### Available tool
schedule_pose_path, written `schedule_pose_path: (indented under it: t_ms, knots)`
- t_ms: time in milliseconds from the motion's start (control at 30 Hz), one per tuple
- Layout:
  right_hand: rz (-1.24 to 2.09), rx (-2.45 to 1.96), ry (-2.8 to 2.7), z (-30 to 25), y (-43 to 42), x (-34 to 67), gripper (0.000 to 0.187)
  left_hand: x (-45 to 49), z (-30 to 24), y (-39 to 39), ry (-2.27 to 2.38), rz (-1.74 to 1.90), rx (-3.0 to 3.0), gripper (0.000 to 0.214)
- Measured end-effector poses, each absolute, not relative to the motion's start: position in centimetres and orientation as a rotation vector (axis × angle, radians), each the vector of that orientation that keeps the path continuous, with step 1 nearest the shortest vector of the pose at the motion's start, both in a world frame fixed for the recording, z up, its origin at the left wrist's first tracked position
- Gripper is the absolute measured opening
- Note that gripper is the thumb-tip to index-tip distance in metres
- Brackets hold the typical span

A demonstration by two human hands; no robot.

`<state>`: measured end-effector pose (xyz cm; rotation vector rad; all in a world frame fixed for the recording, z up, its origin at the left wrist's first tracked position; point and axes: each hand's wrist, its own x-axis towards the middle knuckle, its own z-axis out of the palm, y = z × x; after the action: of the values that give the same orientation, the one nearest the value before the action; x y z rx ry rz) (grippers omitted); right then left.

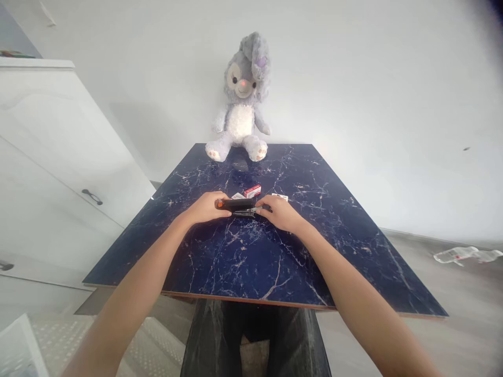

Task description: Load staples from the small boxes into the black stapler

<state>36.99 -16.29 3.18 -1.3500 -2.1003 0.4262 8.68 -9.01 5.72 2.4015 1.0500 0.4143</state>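
Note:
A black stapler [240, 204] with an orange spot at its left end lies sideways above the table, its upper and lower arms spread apart. My left hand [207, 208] is closed around the stapler's left end, thumb below and fingers behind. At the other end, the fingers of my right hand [281, 212] are closed on the metal part of the stapler, where a small silvery piece shows; its details are too small to tell. Just behind the stapler stands a small red and white box [252, 191]. A pale flat item [238, 196] is partly hidden beside it.
Another small pale item [280, 197] lies behind my right hand. A grey plush rabbit [241, 118] sits at the far edge of the dark blue marbled table [243, 262], against the wall. To the left is a white cabinet [58, 173]; clear plastic [458, 255] lies on the floor at right.

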Motion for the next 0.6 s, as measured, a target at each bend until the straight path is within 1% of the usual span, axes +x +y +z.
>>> schedule_pose_path:
  t_ms: [600]
  knots:
    - [0.488,-1.43,-2.071,3.6,-16.48,37.08,0.015,8.66,5.62,-8.91,1.049,0.414,2.411,0.03]
